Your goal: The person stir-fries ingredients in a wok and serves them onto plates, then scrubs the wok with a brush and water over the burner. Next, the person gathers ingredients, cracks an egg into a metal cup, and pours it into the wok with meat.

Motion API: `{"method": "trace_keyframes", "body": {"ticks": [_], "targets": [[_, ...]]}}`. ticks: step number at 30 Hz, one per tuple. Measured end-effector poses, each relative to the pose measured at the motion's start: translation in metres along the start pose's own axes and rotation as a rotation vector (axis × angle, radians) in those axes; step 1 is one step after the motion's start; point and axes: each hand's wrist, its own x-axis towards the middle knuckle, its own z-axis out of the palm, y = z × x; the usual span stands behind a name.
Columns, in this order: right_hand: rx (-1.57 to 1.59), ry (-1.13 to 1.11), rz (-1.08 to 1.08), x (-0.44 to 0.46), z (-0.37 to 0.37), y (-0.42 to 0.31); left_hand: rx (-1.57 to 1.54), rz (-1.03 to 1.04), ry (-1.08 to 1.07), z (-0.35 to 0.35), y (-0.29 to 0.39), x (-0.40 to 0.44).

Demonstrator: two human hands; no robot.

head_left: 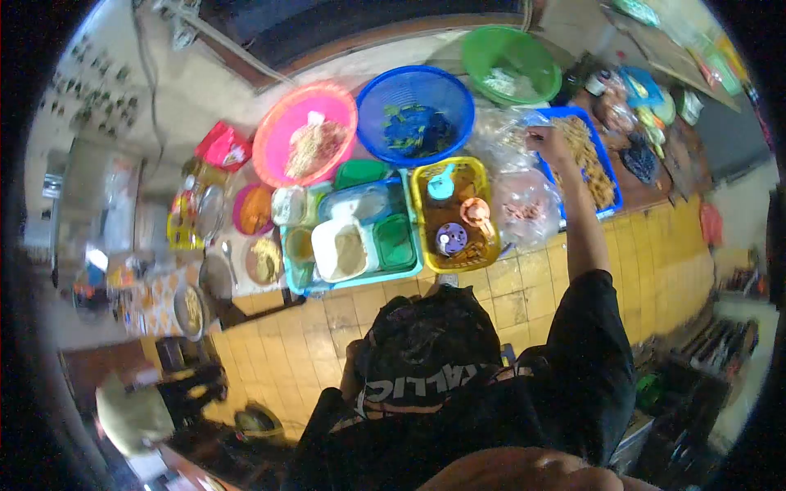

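Observation:
My right hand [546,141] reaches forward to the far side, over the edge between a clear plastic bag [501,137] and a blue tray [608,164] of brown, crumbly-looking food. Its fingers look bent together at the bag's side; what they hold, if anything, is too small to make out. Nearer to me lies another clear bag [526,211] with pinkish pieces inside. My left hand [354,353] is low beside my dark shirt, mostly covered, and its fingers are hidden.
Left of the bags stand a yellow basket [419,217] with scoops, a turquoise tray [293,277] of containers, and pink [264,135], blue [365,123] and green [475,57] basins. Bagged goods [647,98] crowd the right end. Another person [139,413] is at lower left.

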Motion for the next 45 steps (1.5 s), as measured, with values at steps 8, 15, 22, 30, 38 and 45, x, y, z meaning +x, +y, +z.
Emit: {"method": "trace_keyframes", "body": {"ticks": [8,15,22,30,38,45], "targets": [[0.191,0.435,0.264,-0.196,-0.106,-0.162,0.396,-0.044,-0.437,0.0,0.032,0.094],[0.024,0.89,0.712,-0.5,-0.104,-0.32,1.37,0.285,-0.987,0.056,0.049,0.143],[-0.218,1.486,1.496,-0.756,-0.053,-0.529,2.213,1.447,-1.764,0.136,0.052,0.159],[-0.742,1.593,1.973,-1.048,-0.027,-0.681,1.397,0.105,-1.045,0.225,-0.017,-0.013],[-0.751,0.888,2.345,-1.318,0.042,-0.681,1.4,0.104,-1.087,0.216,-0.119,-0.134],[-1.028,1.305,2.27,-1.336,0.073,-0.644,1.471,-0.297,-1.218,0.181,-0.138,-0.111]]}}
